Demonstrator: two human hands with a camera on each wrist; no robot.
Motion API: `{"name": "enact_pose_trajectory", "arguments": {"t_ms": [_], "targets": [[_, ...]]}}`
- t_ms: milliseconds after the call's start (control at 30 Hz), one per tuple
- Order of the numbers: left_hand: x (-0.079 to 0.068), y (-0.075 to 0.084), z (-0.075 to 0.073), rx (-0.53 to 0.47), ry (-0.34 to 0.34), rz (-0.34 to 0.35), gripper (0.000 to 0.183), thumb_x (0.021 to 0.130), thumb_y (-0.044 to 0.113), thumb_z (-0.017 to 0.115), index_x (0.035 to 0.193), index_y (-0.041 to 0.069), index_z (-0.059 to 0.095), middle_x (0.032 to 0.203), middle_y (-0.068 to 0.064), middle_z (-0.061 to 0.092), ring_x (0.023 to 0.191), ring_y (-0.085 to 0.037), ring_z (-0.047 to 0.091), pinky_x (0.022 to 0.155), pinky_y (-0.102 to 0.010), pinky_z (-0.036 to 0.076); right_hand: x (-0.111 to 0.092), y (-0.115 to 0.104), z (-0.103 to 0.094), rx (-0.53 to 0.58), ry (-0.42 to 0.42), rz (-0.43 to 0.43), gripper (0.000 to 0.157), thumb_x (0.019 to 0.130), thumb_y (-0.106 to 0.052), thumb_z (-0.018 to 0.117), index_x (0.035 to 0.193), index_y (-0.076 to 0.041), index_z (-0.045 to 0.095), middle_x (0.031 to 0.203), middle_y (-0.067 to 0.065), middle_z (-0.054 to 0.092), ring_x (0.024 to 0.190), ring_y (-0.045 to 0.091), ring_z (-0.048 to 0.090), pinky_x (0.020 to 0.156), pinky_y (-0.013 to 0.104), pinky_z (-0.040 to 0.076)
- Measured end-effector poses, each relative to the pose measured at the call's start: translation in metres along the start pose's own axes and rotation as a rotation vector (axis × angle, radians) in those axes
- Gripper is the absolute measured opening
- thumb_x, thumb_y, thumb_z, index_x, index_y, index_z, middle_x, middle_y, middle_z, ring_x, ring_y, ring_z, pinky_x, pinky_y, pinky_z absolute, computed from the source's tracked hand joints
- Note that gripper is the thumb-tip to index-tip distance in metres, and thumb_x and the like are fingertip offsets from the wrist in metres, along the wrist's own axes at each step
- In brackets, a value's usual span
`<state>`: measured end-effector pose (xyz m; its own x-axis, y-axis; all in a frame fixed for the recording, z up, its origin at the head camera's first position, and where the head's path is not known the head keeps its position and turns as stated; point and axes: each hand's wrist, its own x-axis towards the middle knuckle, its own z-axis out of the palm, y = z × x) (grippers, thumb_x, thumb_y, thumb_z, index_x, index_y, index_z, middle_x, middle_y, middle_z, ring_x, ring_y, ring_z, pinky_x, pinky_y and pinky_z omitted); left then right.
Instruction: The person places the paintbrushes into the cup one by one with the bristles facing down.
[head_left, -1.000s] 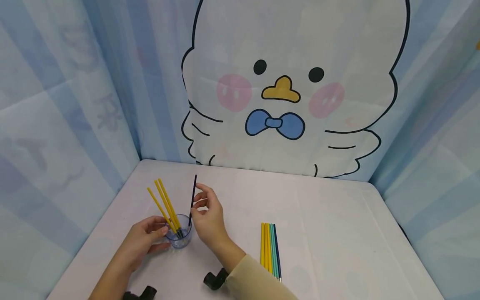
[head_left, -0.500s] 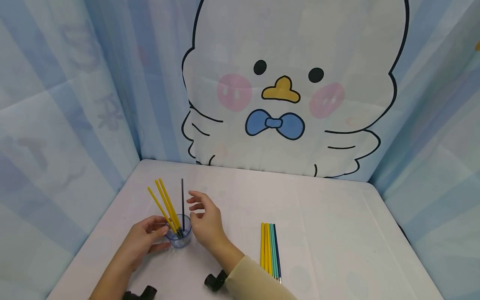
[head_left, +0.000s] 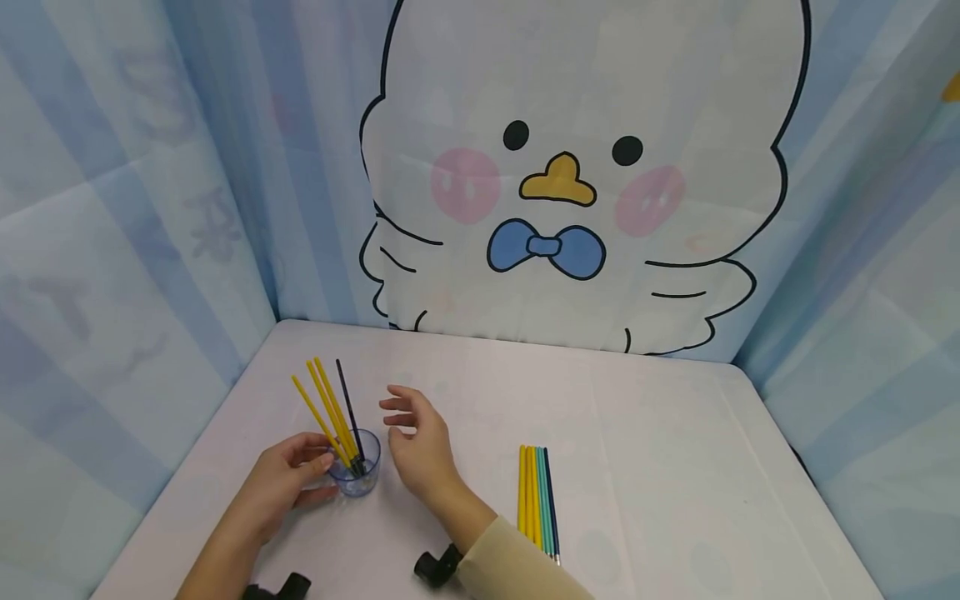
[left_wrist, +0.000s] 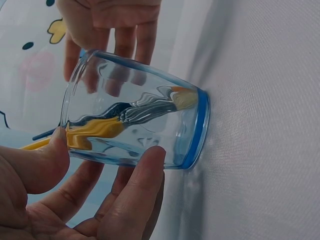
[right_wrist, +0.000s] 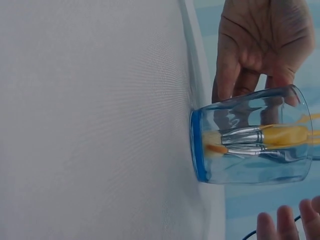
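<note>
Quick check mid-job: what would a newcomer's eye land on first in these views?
Probably the big cartoon bird on the backdrop behind the table. Next, the clear cup at the table's left, held by the left hand, with three yellow brushes and one dark brush leaning in it; the right hand is just to its right. Then the row of brushes lying further right.

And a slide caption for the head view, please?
Left hand holds a clear cup of four brushes; right hand hovers nearby.
</note>
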<state>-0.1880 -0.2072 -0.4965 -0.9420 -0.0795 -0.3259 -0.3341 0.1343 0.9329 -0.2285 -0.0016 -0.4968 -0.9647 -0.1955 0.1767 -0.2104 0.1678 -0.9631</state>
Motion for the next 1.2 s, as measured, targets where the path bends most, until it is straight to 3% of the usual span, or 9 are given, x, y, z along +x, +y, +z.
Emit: {"name": "enact_pose_trajectory", "arguments": {"t_ms": [533, 967, 1200], "targets": [[-0.001, -0.001, -0.001, -0.028, -0.023, -0.002, 0.043, 0.107, 0.007, 0.065, 0.146, -0.008, 0.054, 0.129, -0.019, 0.065, 0.107, -0.019, 0.071, 0.088, -0.042, 0.071, -0.008, 0.001, -0.028, 0.054, 0.056, 0.045, 0.059, 0.097, 0.009, 0.058, 0.147, -0.022, 0.061, 0.133, 0.006, 0.072, 0.118, 0.029, 0.072, 0.090, 0.023, 0.065], [0.000, -0.001, -0.002, -0.016, -0.021, -0.005, 0.044, 0.107, 0.007, 0.064, 0.147, -0.008, 0.053, 0.130, -0.021, 0.064, 0.109, -0.021, 0.070, 0.089, -0.042, 0.071, -0.024, -0.002, -0.065, 0.058, 0.113, 0.116, 0.055, 0.102, 0.004, 0.057, 0.148, -0.026, 0.060, 0.133, 0.007, 0.071, 0.116, 0.029, 0.071, 0.092, 0.027, 0.068], [-0.002, 0.000, -0.001, -0.004, -0.023, -0.008, 0.043, 0.108, 0.007, 0.064, 0.147, -0.007, 0.053, 0.133, -0.023, 0.062, 0.111, -0.023, 0.071, 0.090, -0.042, 0.071, -0.034, -0.006, -0.080, 0.057, 0.177, 0.104, 0.055, 0.099, 0.009, 0.059, 0.145, -0.021, 0.062, 0.129, 0.010, 0.073, 0.111, 0.029, 0.073, 0.090, 0.026, 0.069]]}}
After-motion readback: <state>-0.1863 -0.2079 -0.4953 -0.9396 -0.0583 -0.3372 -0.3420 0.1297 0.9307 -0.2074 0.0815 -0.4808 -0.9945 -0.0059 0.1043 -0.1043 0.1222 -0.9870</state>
